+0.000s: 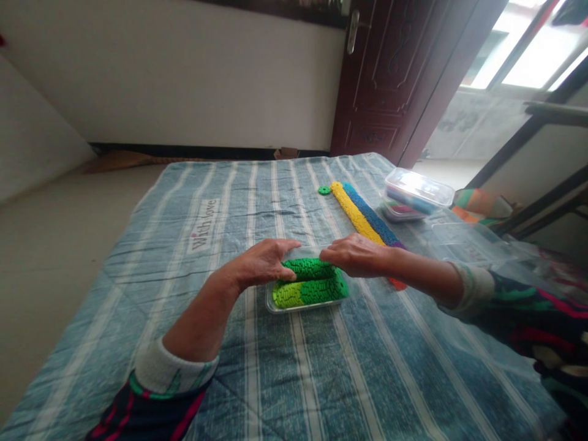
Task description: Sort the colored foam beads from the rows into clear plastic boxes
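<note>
A clear plastic box (307, 309) sits on the bedspread, holding rows of small interlocking discs. The near row is lime green (288, 295) on its left and mid green (319, 290) on its right. Behind it lies a darker green row (305, 267). My left hand (261, 260) curves around the box's far left corner, its thumb against the end of the dark green row and its fingers along the back rim. Closed fingers of my right hand (353, 254) are at the right end of that same row; their tips are partly hidden.
Beyond my right hand runs a strip of yellow (356, 214) and blue discs (370, 214), with a loose green disc (324, 190) at its far end. Stacked lidded boxes (416, 193) and a clear lid (473, 242) lie at the right. The striped bedspread (184, 331) is slightly wrinkled.
</note>
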`<state>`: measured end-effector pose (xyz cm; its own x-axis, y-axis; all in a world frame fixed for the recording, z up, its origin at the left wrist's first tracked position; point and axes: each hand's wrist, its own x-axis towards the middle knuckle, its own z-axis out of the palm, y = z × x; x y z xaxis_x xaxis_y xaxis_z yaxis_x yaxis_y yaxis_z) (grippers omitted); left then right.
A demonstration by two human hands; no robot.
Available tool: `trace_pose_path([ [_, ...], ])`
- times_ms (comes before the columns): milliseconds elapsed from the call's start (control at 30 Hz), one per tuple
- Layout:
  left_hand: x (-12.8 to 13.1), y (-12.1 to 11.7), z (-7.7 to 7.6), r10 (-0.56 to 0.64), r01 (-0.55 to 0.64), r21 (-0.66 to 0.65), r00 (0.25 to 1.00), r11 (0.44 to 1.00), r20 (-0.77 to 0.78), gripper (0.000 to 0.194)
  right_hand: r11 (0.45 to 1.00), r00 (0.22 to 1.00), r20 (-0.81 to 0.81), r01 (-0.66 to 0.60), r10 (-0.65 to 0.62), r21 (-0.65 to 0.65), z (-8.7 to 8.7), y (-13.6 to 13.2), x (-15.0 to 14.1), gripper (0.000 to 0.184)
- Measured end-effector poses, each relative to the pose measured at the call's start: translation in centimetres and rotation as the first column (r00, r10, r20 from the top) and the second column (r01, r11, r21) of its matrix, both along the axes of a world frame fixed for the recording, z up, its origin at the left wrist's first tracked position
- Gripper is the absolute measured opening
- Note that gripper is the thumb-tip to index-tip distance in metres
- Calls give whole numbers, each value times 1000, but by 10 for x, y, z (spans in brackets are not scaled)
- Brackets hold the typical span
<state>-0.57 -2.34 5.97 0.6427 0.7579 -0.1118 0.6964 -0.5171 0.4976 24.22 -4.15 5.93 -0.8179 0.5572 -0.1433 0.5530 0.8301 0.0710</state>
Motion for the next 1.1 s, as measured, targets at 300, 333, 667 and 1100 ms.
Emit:
trace_pose_path([
  [300, -6, 3, 2, 21, -22, -58, 999, 998, -29, 68, 999, 1000, -18, -4, 3, -36, 0, 0, 1, 17],
  [333, -6, 3, 2, 17, -19, -61, 1000, 998, -23, 67, 999, 1000, -20, -2, 2, -39, 0, 0, 2, 17],
  [667, -14, 4, 7, 43, -45, -170, 999, 984, -18, 75, 999, 999, -34, 6, -8, -44, 0, -1, 2, 18],
  [1100, -16, 3, 13, 30, -36, -196, 999, 980, -33, 77, 999, 999, -25, 20, -21, -48, 1, -2, 1, 18],
])
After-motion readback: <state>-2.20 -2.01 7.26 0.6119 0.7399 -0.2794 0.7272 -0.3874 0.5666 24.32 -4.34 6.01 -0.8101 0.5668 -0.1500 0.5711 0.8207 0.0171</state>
